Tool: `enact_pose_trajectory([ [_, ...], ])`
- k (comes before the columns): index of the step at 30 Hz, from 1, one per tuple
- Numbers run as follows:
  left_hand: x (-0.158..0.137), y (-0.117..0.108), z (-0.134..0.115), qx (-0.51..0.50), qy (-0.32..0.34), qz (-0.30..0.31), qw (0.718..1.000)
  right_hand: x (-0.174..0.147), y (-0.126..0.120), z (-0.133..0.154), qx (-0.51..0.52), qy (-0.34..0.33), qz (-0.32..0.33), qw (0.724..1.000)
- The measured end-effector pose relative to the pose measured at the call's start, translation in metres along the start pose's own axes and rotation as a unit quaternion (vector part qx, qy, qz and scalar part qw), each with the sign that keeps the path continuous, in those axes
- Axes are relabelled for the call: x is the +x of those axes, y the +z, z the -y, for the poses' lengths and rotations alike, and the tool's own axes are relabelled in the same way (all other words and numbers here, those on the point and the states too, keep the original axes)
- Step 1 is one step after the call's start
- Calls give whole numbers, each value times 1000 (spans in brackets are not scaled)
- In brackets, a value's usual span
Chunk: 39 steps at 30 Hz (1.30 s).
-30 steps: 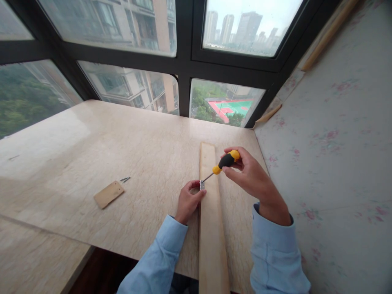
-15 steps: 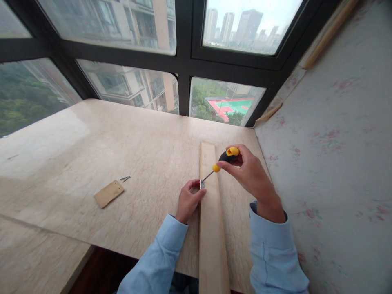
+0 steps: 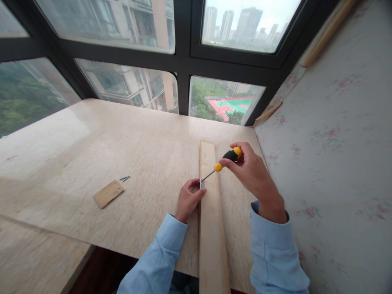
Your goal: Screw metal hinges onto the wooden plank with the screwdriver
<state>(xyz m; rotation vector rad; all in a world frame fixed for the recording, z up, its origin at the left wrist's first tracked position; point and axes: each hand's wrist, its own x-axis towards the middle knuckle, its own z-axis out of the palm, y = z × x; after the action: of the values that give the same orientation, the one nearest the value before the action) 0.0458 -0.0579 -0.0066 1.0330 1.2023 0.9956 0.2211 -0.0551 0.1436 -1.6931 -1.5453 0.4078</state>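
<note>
A long pale wooden board [image 3: 212,228] lies on the stone-patterned sill, running away from me. At its left edge my left hand [image 3: 190,199] pinches a small silvery metal bracket [image 3: 202,184] against the wood. My right hand [image 3: 249,167], above the board's right side, is closed around the handle of a yellow and black screwdriver [image 3: 230,155]. The screwdriver slants down to the left, its tip meeting the bracket's upper part. Whether a screw sits under the tip is too small to tell.
On the sill [image 3: 147,151] to the left lie a small brown rectangular piece [image 3: 108,194] with holes and a few thin metal pieces [image 3: 125,178]. Dark-framed windows [image 3: 183,61] close off the back, and a flowered wall [image 3: 330,155] rises on the right.
The screwdriver handle has turned in my right hand, which has shifted slightly to the right. My left hand, the bracket and the board have stayed in place.
</note>
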Motion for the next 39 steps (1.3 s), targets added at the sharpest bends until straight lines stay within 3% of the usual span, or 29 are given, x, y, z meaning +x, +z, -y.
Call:
enact_pose_trajectory([
  [7, -2, 0, -3, -1, -21, 8, 1000, 0, 1, -6, 159, -20, 42, 986],
  [14, -3, 1, -4, -20, -32, 13, 999, 1, 1, -8, 181, -26, 33, 983],
  [20, -2, 0, -4, -21, -27, 17, 999, 0, 3, -6, 219, -29, 69, 973],
  [24, -3, -1, -4, -31, -25, 18, 999, 0, 2, -4, 159, -18, 77, 984],
  [28, -3, -1, -5, -37, -36, 21, 998, 1, 1, -2, 35, -7, 10, 999],
  [30, -3, 0, -5, -39, -45, 23, 998, 1, 1, -2, 29, -6, -10, 1000],
  [39, -2, -1, -5, -45, -49, 28, 997, -2, -1, -3, 227, -44, 66, 971],
])
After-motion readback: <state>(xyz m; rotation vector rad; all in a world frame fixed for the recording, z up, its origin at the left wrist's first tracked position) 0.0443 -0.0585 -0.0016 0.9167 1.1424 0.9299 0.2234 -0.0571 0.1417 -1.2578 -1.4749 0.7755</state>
